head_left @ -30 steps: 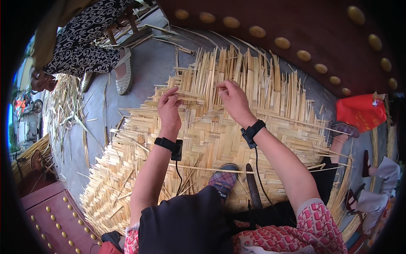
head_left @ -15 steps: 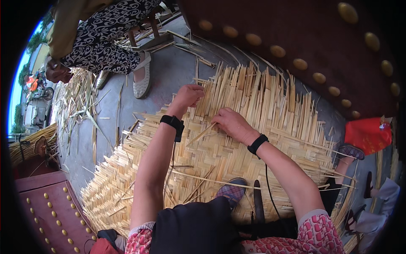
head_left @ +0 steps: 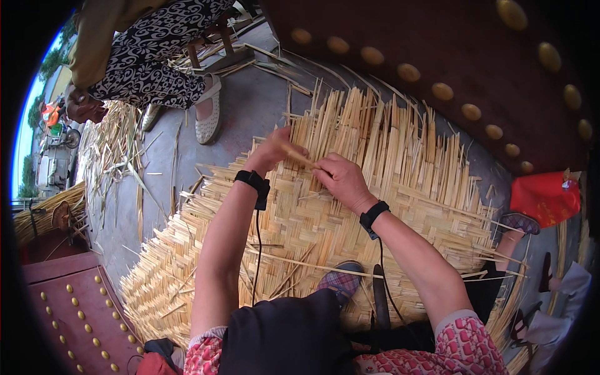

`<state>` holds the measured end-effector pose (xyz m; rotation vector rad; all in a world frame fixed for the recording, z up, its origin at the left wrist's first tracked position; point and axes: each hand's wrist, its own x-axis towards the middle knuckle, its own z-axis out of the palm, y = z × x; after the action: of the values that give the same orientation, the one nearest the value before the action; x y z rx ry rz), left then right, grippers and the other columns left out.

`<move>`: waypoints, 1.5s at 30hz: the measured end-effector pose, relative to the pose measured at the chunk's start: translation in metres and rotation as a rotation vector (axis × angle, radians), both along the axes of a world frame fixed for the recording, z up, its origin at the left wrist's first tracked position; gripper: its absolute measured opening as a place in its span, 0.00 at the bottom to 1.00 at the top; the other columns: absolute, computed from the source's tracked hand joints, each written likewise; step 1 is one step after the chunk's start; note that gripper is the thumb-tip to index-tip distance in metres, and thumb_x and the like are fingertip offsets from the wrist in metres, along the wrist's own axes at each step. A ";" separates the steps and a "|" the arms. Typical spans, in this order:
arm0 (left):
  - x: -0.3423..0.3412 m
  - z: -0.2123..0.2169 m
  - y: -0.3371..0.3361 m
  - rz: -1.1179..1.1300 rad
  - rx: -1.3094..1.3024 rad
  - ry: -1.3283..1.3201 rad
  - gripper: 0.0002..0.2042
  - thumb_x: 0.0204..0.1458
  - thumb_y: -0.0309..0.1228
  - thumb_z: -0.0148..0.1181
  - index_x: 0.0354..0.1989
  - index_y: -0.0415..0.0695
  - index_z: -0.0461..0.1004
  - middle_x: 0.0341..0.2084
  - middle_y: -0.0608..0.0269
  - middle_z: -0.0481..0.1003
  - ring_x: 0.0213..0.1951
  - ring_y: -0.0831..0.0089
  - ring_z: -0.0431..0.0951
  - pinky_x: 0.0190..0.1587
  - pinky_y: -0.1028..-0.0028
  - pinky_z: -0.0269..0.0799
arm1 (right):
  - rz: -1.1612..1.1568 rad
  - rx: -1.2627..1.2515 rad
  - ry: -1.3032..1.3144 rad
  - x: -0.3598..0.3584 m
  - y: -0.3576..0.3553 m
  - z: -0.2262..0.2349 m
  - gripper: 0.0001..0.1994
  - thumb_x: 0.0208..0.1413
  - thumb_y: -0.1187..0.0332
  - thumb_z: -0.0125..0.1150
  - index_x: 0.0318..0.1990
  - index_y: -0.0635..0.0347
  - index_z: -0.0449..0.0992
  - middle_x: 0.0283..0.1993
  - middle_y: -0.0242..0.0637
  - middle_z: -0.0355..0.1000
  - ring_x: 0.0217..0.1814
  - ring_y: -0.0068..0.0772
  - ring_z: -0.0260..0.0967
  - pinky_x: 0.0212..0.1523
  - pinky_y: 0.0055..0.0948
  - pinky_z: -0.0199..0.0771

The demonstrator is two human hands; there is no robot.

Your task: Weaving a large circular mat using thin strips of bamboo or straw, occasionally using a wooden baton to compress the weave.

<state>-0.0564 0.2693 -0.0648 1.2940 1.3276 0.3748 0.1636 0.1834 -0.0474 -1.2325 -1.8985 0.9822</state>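
A large mat of flat pale reed strips lies on the floor below me, its far edge a fringe of loose ends. Between my hands runs one short reed strip, held just above the weave near the base of that fringe. My right hand pinches its near end between thumb and fingers. At the other end, my left hand is closed round the strip, its fingertips partly hidden. A dark, narrow long tool rests on the mat beside my plaid shoe.
Another person in patterned trousers is at the far left, beside scattered reeds. A dark red studded panel borders the far right, and another studded panel the near left. A red bag is at the right.
The strip, earlier pointing toward me from my right hand, has swung up and now spans to my left hand. My left hand has dropped slightly and turned inward.
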 end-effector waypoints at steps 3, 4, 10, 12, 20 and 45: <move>0.005 -0.007 -0.018 0.232 -0.130 -0.266 0.21 0.48 0.20 0.66 0.53 0.36 0.74 0.38 0.62 0.80 0.42 0.74 0.78 0.52 0.72 0.72 | -0.224 -0.166 0.035 -0.004 0.002 -0.011 0.08 0.54 0.65 0.62 0.35 0.59 0.75 0.28 0.39 0.71 0.31 0.44 0.71 0.32 0.38 0.70; 0.006 -0.008 -0.023 0.231 -0.132 -0.263 0.21 0.48 0.20 0.66 0.53 0.36 0.74 0.38 0.62 0.80 0.42 0.74 0.78 0.52 0.72 0.72 | -0.226 -0.168 0.037 -0.006 0.003 -0.014 0.08 0.54 0.65 0.62 0.35 0.59 0.75 0.28 0.39 0.71 0.31 0.44 0.71 0.32 0.38 0.70; -0.002 -0.003 -0.045 0.224 -0.011 -0.492 0.18 0.50 0.24 0.68 0.51 0.40 0.77 0.41 0.67 0.80 0.42 0.77 0.77 0.49 0.74 0.72 | -0.180 -0.051 -0.198 -0.027 0.009 -0.020 0.07 0.53 0.69 0.60 0.40 0.56 0.76 0.36 0.41 0.72 0.39 0.45 0.73 0.38 0.43 0.71; -0.003 -0.003 -0.050 0.365 -0.025 -0.604 0.17 0.52 0.23 0.66 0.52 0.41 0.78 0.43 0.69 0.80 0.45 0.79 0.75 0.50 0.76 0.71 | -0.160 -0.100 -0.213 -0.028 0.014 -0.026 0.08 0.53 0.70 0.60 0.40 0.57 0.77 0.38 0.41 0.71 0.43 0.46 0.72 0.42 0.44 0.71; 0.003 -0.015 -0.082 0.421 0.927 0.251 0.07 0.53 0.20 0.60 0.36 0.46 0.82 0.33 0.62 0.80 0.35 0.72 0.75 0.40 0.75 0.69 | -0.366 -0.104 0.141 0.026 -0.013 -0.036 0.14 0.58 0.73 0.58 0.51 0.59 0.77 0.48 0.38 0.68 0.49 0.41 0.68 0.55 0.37 0.67; 0.076 0.000 -0.129 -0.220 1.048 0.480 0.26 0.52 0.31 0.63 0.62 0.45 0.66 0.62 0.52 0.64 0.68 0.53 0.58 0.68 0.57 0.56 | -0.295 0.017 -0.753 0.171 -0.048 -0.001 0.04 0.57 0.72 0.56 0.37 0.62 0.72 0.39 0.45 0.68 0.46 0.51 0.64 0.48 0.44 0.66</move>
<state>0.0196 0.1404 -0.0649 2.5016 1.3874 0.6762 0.3345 0.1353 -0.0485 -1.9928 -2.1458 0.3537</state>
